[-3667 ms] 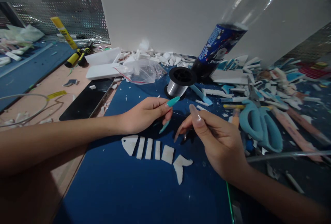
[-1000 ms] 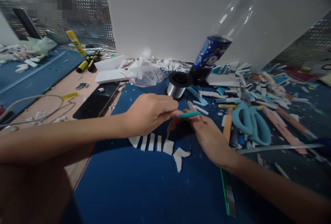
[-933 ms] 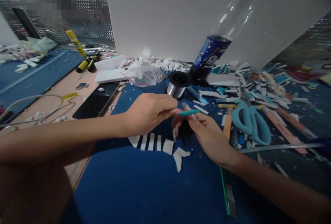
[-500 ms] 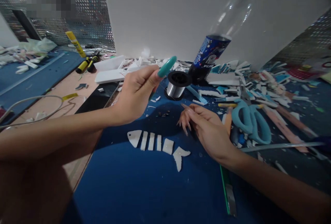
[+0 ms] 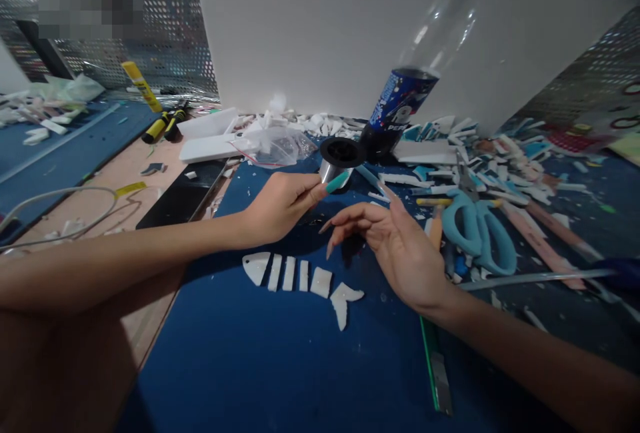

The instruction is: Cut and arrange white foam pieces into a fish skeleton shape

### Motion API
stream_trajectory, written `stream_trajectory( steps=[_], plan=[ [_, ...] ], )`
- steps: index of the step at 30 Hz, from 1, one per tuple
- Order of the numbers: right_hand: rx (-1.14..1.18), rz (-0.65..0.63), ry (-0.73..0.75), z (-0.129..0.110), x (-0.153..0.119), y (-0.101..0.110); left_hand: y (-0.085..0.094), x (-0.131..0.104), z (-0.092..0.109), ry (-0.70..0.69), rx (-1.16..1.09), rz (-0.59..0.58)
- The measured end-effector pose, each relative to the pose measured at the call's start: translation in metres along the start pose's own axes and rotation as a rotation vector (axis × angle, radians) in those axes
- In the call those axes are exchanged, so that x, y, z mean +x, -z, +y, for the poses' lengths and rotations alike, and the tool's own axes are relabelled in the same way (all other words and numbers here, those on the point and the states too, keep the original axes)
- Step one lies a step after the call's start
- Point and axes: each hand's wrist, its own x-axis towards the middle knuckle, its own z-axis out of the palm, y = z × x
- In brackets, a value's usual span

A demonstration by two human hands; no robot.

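Note:
My left hand [image 5: 285, 210] is closed, with thumb and fingertips pressed together just in front of the spool of clear thread [image 5: 340, 156]. A long teal nail shows at its thumb tip; whatever lies in the pinch is too small to make out. My right hand [image 5: 395, 246] is open to the right, thumb raised and fingers curved apart, holding nothing visible. Below both hands, white foam pieces lie in a row shaped like a fish: a head with a small hole [image 5: 257, 268], narrow strips [image 5: 289, 273], a squarish piece [image 5: 321, 282] and a forked tail [image 5: 343, 301].
Blue scissors [image 5: 477, 230] and a green-edged cutter [image 5: 436, 366] lie at the right. A tilted Pepsi bottle [image 5: 400, 106] stands behind the spool. Foam scraps [image 5: 525, 160] cover the back right. A plastic bag [image 5: 275, 146], black phone-like slab [image 5: 183, 194] and cable [image 5: 107, 203] are at the left.
My left hand has moved down and right, from above the mat to in front of the spool. My right hand has opened, its thumb lifting away from the fingers. The view has shifted slightly.

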Motion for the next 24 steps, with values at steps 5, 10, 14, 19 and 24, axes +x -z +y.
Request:
stream_trajectory(
  steps=[5,10,14,19,24],
  plan=[
    [-0.049,0.026,0.015,0.001,0.001,-0.001,-0.007,-0.004,-0.002,-0.099,0.069,-0.051],
    [-0.043,-0.017,-0.008,0.002,0.001,-0.001,-0.006,-0.006,0.002,-0.127,0.074,-0.092],
    [-0.006,-0.072,0.016,0.007,0.001,0.001,-0.006,-0.007,0.004,-0.161,0.072,-0.071],
    [0.058,-0.067,0.007,0.013,0.0,0.002,-0.009,-0.011,0.0,-0.252,0.112,-0.096],
    [-0.013,-0.043,-0.017,0.008,0.0,-0.002,-0.011,-0.011,-0.001,-0.214,0.099,-0.122]
  ],
)
